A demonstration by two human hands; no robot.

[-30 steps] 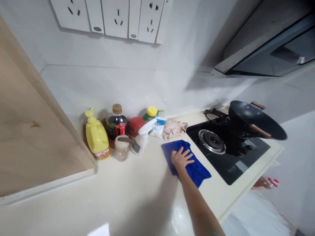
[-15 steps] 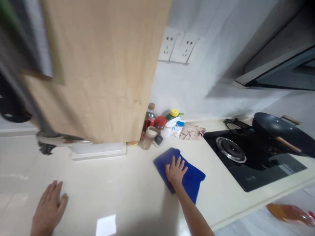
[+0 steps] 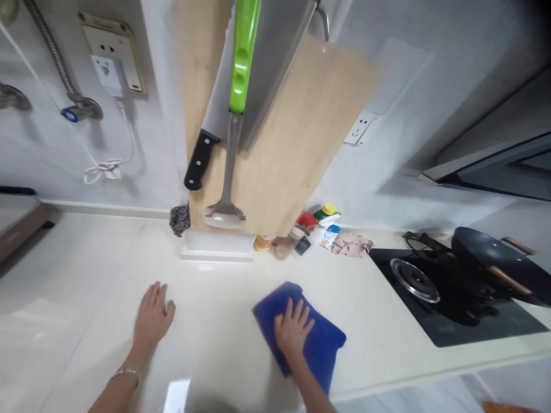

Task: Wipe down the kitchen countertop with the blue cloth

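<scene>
My right hand (image 3: 294, 328) lies flat on a blue cloth (image 3: 321, 344), fingers spread, pressing it against the pale countertop (image 3: 215, 321). The cloth is spread out, with one corner folded over at the right. To the left, my left hand (image 3: 151, 315) rests palm down on the bare counter with its fingers stretched out, and nothing is in it. A bracelet (image 3: 125, 373) circles the left wrist.
Behind the hands stands a wooden board (image 3: 275, 143) with a green-handled ladle (image 3: 235, 115) and a black-handled knife (image 3: 202, 158). Jars (image 3: 284, 246) and a crumpled beige cloth (image 3: 353, 245) sit along the wall. At right, a wok (image 3: 486, 252) rests on the black cooktop (image 3: 465, 321).
The blue cloth has slid left and nearer to me under my right hand. My view has swung left, bringing the ladle, knife and wall socket into sight. My left hand stays on the counter.
</scene>
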